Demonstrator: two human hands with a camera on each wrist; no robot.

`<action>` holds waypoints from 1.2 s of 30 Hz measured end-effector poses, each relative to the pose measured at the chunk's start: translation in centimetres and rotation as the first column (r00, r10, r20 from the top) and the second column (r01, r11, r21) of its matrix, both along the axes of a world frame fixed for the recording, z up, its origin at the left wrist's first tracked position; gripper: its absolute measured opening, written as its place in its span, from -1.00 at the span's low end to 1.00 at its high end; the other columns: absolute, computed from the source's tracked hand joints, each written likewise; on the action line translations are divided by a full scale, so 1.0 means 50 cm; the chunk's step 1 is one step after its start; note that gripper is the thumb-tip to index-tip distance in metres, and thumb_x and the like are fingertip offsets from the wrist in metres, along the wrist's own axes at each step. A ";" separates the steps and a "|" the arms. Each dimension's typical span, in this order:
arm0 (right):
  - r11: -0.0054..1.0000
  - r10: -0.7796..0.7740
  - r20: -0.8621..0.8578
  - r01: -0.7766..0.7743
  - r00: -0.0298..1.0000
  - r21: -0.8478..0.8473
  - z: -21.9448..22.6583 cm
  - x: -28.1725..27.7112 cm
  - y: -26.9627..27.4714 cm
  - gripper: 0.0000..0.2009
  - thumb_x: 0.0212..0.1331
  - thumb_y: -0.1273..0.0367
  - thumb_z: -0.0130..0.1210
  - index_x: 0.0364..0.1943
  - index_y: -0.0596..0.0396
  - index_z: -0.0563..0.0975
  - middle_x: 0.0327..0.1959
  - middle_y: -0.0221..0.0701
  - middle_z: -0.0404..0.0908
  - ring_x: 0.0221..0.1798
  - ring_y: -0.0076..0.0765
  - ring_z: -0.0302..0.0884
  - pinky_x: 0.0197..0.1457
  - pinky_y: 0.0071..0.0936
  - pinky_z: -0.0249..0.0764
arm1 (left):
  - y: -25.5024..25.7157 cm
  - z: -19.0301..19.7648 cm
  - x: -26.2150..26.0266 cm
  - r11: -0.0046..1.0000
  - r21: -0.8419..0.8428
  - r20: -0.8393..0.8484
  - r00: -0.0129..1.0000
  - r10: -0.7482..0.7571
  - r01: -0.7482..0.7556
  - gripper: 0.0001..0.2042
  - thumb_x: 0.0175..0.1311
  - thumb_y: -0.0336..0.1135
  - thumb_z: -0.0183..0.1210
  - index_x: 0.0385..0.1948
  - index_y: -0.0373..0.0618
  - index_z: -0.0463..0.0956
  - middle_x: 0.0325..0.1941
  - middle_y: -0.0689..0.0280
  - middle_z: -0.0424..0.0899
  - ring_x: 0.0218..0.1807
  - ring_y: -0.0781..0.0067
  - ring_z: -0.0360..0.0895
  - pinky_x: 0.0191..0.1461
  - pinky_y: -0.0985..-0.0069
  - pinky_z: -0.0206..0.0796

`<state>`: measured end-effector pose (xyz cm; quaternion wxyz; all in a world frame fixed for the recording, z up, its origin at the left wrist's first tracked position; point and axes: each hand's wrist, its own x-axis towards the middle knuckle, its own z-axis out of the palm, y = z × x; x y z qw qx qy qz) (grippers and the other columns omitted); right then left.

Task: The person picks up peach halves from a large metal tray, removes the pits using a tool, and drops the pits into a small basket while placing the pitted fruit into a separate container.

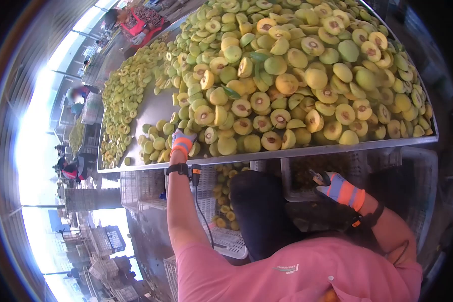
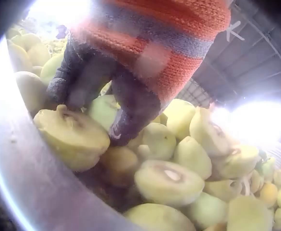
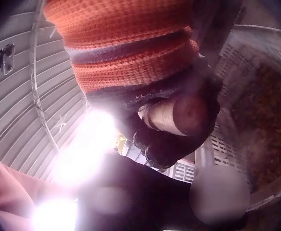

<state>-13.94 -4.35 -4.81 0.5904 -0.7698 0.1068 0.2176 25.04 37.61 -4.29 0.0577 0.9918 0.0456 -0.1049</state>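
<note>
My left hand (image 1: 182, 143), in an orange and grey knit glove with dark fingers, reaches into the halved yellow-green stone fruit (image 1: 204, 115) near the tray's front edge. In the left wrist view its thumb and fingers curl down around a pale green fruit half (image 2: 103, 111), partly hidden under them. A cut half (image 2: 73, 137) with a brown hollow lies right beside the fingertips. My right hand (image 1: 338, 190), gloved alike, is low by the dark-clothed knee. It grips a short tool with a round wooden handle (image 3: 167, 118); the tool's tip (image 1: 315, 176) points up and left.
The metal tray (image 1: 287, 151) has a raised rim along its front. Below it stand a crate of fruit (image 1: 226, 196) and a bin of dark scraps (image 1: 312, 168). A cable (image 1: 201, 214) hangs by my left forearm. Another person (image 1: 138, 27) works at the far side.
</note>
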 end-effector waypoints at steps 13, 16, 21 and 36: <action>0.998 -0.061 0.232 0.052 0.971 0.046 0.011 -0.011 -0.003 -0.81 0.19 0.35 0.20 -0.18 0.12 0.56 -0.38 -0.38 0.58 -0.31 -0.46 0.44 -0.13 -0.40 0.44 | -0.133 0.105 -0.263 0.052 -0.982 -0.170 0.967 0.189 -0.183 -0.72 0.23 -0.43 0.19 -0.02 -0.17 0.47 -0.20 0.16 0.59 -0.39 0.32 0.60 -0.66 0.41 0.37; 0.985 -0.147 0.298 0.112 0.943 0.130 0.015 -0.008 -0.008 -0.80 0.21 0.38 0.18 -0.12 0.14 0.56 -0.32 -0.39 0.62 -0.26 -0.50 0.45 -0.09 -0.43 0.45 | -0.289 0.178 -0.370 0.031 -0.992 -0.124 0.992 0.038 -0.125 -0.77 0.25 -0.39 0.11 -0.08 -0.17 0.51 -0.31 0.16 0.60 -0.46 0.23 0.62 -0.62 0.43 0.36; 0.917 -0.363 0.416 0.241 0.834 0.317 -0.001 0.018 -0.012 -0.75 0.24 0.44 0.14 -0.02 0.18 0.57 -0.20 -0.41 0.67 -0.16 -0.58 0.49 -0.01 -0.44 0.47 | -0.466 0.182 -0.476 0.075 -0.997 -0.022 0.966 -0.256 -0.003 -0.68 0.31 -0.25 0.14 0.06 -0.12 0.46 -0.23 0.22 0.65 -0.46 0.42 0.59 -0.54 0.60 0.29; 0.861 -0.395 0.266 0.252 0.879 0.443 0.104 0.017 -0.072 -0.72 0.31 0.37 0.15 0.06 0.14 0.56 -0.23 -0.62 0.57 -0.18 -0.68 0.41 -0.11 -0.59 0.40 | -0.613 0.105 -0.536 0.234 -0.640 0.585 0.661 -0.471 0.732 -0.54 0.01 -0.53 0.32 0.04 -0.28 0.47 -0.09 0.11 0.61 -0.09 0.18 0.60 -0.04 0.37 0.47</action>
